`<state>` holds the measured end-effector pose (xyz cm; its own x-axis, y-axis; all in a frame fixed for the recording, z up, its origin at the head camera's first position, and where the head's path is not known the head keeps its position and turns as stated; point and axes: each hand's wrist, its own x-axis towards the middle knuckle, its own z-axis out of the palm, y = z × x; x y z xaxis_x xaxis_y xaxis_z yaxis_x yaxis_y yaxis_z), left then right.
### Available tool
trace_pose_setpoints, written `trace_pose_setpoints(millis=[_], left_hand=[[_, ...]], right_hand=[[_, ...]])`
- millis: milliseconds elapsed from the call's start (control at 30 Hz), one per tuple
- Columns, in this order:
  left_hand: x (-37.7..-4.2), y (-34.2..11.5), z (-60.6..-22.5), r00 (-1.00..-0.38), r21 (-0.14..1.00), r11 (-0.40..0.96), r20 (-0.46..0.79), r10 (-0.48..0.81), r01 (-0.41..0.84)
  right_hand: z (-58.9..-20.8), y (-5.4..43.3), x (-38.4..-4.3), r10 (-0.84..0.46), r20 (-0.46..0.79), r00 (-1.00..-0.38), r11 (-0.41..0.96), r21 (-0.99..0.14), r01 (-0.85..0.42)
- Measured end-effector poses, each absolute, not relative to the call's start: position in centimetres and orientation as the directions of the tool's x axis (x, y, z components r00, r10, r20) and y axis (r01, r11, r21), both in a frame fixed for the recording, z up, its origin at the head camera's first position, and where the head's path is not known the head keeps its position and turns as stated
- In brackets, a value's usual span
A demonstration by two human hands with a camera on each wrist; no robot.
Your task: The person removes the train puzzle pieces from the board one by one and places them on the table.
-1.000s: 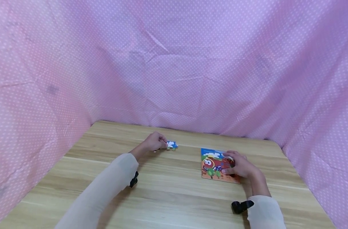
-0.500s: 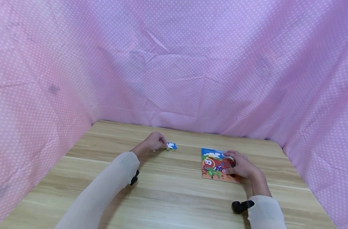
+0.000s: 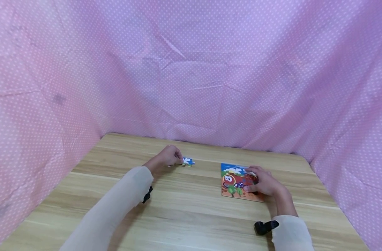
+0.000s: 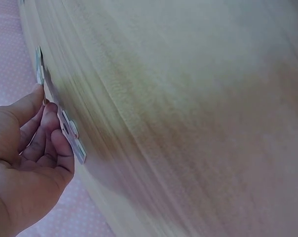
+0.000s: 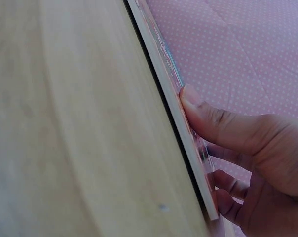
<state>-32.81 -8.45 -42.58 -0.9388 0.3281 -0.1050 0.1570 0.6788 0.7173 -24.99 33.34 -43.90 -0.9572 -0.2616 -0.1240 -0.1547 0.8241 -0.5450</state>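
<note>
At the table's far middle, my left hand (image 3: 170, 155) pinches a small jigsaw piece (image 3: 188, 161) printed with blue sky and white cloud. Seen from the left wrist, thumb and forefinger meet at the end of this jigsaw piece (image 4: 39, 64), almost edge-on. A second flat piece (image 4: 74, 137) lies under the curled fingers of that hand. To the right, my right hand (image 3: 263, 179) rests on a square picture puzzle (image 3: 231, 188) with a big-eyed red cartoon figure, covering its right part. Thumb and fingers are spread on its face; the thumb presses near the edge of the puzzle (image 5: 181, 128) in the right wrist view.
Both things lie on a light wood-grain table (image 3: 184, 216). Pink dotted cloth (image 3: 191, 87) hangs behind the table and at both sides. A black wrist device (image 3: 264, 227) sits at the right cuff, another black device (image 3: 147, 195) at the left.
The cloud piece has shifted slightly toward the near side in the left hand's pinch. The right hand and the puzzle have stayed in place.
</note>
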Motion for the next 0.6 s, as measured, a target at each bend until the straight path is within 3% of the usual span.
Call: trace_pose_setpoints(millis=[600], left_hand=[[-33.84,-7.72,-42.40,-0.920,0.676,0.680,-0.011,0.392,0.282]], right_hand=[[-43.83,33.44,-24.90,-0.265,-0.123,-0.956,0.827,-0.538,-0.160]])
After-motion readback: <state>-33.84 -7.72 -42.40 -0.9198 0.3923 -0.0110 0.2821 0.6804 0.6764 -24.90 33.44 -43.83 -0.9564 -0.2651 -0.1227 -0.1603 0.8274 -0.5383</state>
